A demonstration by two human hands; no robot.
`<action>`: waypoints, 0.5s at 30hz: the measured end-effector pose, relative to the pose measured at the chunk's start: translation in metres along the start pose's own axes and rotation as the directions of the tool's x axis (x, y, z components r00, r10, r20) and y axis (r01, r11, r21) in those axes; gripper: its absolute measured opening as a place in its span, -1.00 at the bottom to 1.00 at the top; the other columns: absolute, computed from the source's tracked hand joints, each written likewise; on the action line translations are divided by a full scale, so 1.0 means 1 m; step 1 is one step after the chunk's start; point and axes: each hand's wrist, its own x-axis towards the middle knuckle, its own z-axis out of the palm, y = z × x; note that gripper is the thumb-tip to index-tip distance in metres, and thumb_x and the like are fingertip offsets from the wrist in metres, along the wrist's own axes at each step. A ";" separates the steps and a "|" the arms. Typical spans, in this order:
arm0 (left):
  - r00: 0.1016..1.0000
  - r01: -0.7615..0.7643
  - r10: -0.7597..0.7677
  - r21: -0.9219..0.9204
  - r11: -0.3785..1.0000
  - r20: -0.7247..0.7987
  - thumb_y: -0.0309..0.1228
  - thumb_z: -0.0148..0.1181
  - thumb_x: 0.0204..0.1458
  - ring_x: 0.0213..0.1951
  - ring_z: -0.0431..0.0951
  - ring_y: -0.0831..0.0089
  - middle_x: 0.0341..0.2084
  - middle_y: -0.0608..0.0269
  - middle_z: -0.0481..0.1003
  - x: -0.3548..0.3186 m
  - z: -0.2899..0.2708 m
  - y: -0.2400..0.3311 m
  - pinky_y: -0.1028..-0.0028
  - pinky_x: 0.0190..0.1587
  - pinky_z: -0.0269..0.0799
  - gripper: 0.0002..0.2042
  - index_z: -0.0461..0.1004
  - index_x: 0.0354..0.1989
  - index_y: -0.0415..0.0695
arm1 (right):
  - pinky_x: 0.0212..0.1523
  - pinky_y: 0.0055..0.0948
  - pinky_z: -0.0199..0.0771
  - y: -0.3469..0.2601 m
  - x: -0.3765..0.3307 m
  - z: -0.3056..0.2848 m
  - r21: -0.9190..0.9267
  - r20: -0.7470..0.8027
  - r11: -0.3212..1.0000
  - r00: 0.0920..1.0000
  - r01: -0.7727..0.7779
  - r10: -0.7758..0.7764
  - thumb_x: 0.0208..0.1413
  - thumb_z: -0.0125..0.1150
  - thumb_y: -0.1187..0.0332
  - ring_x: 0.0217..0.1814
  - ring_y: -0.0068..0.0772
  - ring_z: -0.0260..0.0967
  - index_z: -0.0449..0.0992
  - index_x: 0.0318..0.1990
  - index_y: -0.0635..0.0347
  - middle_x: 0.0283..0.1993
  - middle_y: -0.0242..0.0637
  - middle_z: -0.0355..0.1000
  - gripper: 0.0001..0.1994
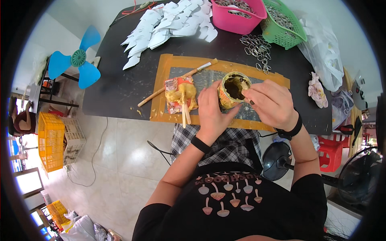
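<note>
Your left hand (pixel 211 108), gripping the can (pixel 226 99) on the counter (pixel 116 92); your right hand (pixel 273 102), pinching a pale piece (pixel 244 85) at its mouth; step, apparently scooping; next, likely needs the can braced.

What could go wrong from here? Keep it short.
1. The open can may tip and spill if the left hand slips while the right hand works at its rim.
2. The two sticks lying on the yellow-smeared red object reach toward the near table edge; a sleeve or wrist might knock them.
3. Loose metal rings lie just beyond the taped mat, so drips could possibly foul them.
</note>
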 end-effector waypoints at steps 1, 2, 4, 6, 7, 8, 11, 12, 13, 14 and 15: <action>1.000 0.002 -0.002 -0.001 1.000 -0.002 -0.34 0.47 -0.34 -0.04 0.39 0.06 -0.10 0.07 0.41 0.000 0.000 0.000 0.12 0.14 0.20 -0.25 0.25 0.10 -0.23 | -0.48 -0.40 0.42 0.001 0.000 0.001 0.014 -0.008 1.000 1.000 -0.004 0.005 -0.29 0.31 0.60 -0.41 -0.23 0.40 0.51 -0.23 0.29 -0.32 -0.22 0.44 -0.67; 1.000 -0.007 0.007 0.006 1.000 -0.010 -0.34 0.47 -0.35 -0.05 0.40 0.07 -0.11 0.07 0.41 0.000 0.000 0.000 0.11 0.15 0.20 -0.25 0.25 0.10 -0.23 | -0.48 -0.40 0.42 0.003 0.000 0.002 0.014 -0.006 1.000 1.000 -0.004 0.004 -0.29 0.31 0.60 -0.41 -0.23 0.40 0.51 -0.23 0.29 -0.32 -0.22 0.44 -0.67; 1.000 -0.014 0.015 0.012 1.000 -0.019 -0.34 0.47 -0.35 -0.06 0.41 0.08 -0.12 0.07 0.42 0.000 -0.001 0.001 0.10 0.16 0.19 -0.25 0.25 0.10 -0.23 | -0.46 -0.39 0.42 0.008 -0.002 0.006 0.043 -0.011 0.998 0.999 -0.046 0.046 -0.24 0.30 0.60 -0.41 -0.20 0.40 0.51 -0.23 0.28 -0.32 -0.22 0.44 -0.70; 1.000 -0.021 0.022 0.014 1.000 -0.023 -0.33 0.47 -0.34 -0.08 0.42 0.08 -0.13 0.06 0.42 0.000 -0.001 0.001 0.09 0.16 0.19 -0.25 0.24 0.10 -0.22 | -0.45 -0.39 0.42 0.013 -0.005 0.011 0.070 -0.014 0.995 0.997 -0.075 0.076 -0.22 0.29 0.60 -0.42 -0.19 0.39 0.51 -0.22 0.28 -0.32 -0.21 0.44 -0.70; 1.000 -0.019 0.019 0.012 1.000 -0.024 -0.33 0.47 -0.34 -0.08 0.42 0.08 -0.13 0.06 0.42 0.001 0.000 0.001 0.09 0.16 0.19 -0.25 0.24 0.10 -0.22 | -0.45 -0.40 0.41 0.015 -0.005 0.013 0.096 -0.020 0.990 0.994 -0.104 0.107 -0.20 0.29 0.60 -0.42 -0.17 0.39 0.51 -0.22 0.28 -0.32 -0.21 0.44 -0.71; 0.999 -0.022 0.023 0.019 1.000 -0.025 -0.32 0.47 -0.34 -0.08 0.42 0.08 -0.13 0.06 0.42 0.001 0.000 0.001 0.08 0.16 0.19 -0.25 0.24 0.10 -0.22 | -0.45 -0.40 0.41 0.016 -0.004 0.013 0.096 -0.018 0.990 0.994 -0.105 0.108 -0.20 0.29 0.60 -0.42 -0.17 0.39 0.51 -0.22 0.28 -0.32 -0.21 0.44 -0.71; 0.999 -0.024 0.024 0.027 0.999 -0.022 -0.32 0.47 -0.33 -0.07 0.42 0.09 -0.12 0.06 0.42 0.000 -0.001 0.001 0.06 0.15 0.19 -0.25 0.23 0.10 -0.22 | -0.47 -0.47 0.36 0.019 0.001 0.012 0.185 0.030 0.965 0.982 -0.187 0.185 -0.13 0.27 0.59 -0.47 -0.25 0.35 0.52 -0.23 0.29 -0.37 -0.19 0.42 -0.76; 1.000 -0.023 0.023 0.031 0.999 -0.018 -0.32 0.46 -0.33 -0.07 0.42 0.09 -0.12 0.07 0.41 -0.001 -0.001 0.001 0.06 0.15 0.18 -0.25 0.23 0.10 -0.22 | -0.48 -0.51 0.32 0.017 0.002 0.011 0.258 0.070 0.912 0.948 -0.318 0.311 -0.07 0.24 0.58 -0.48 -0.36 0.33 0.52 -0.23 0.29 -0.39 -0.22 0.41 -0.81; 1.000 -0.021 0.022 0.031 0.999 -0.019 -0.32 0.46 -0.33 -0.07 0.42 0.09 -0.12 0.07 0.41 -0.001 -0.002 0.001 0.06 0.15 0.18 -0.25 0.23 0.10 -0.22 | -0.49 -0.54 0.29 0.016 0.003 0.010 0.323 0.118 0.837 0.896 -0.442 0.427 0.00 0.22 0.56 -0.50 -0.46 0.31 0.52 -0.24 0.30 -0.42 -0.24 0.40 -0.86; 1.000 -0.019 0.020 0.033 0.999 -0.019 -0.32 0.46 -0.33 -0.06 0.42 0.10 -0.11 0.07 0.41 -0.001 -0.002 0.002 0.06 0.16 0.18 -0.25 0.23 0.10 -0.22 | -0.49 -0.54 0.29 0.016 0.001 0.011 0.321 0.119 0.837 0.896 -0.442 0.427 0.00 0.22 0.56 -0.50 -0.46 0.31 0.52 -0.24 0.30 -0.42 -0.24 0.40 -0.86; 1.000 -0.017 0.018 0.034 0.999 -0.020 -0.33 0.46 -0.33 -0.05 0.41 0.11 -0.10 0.08 0.41 -0.001 -0.002 0.003 0.05 0.16 0.18 -0.25 0.23 0.10 -0.22 | -0.52 -0.57 0.25 0.017 -0.001 0.012 0.435 0.117 0.741 0.849 -0.511 0.516 0.05 0.19 0.53 -0.52 -0.56 0.27 0.51 -0.25 0.31 -0.44 -0.30 0.39 -0.89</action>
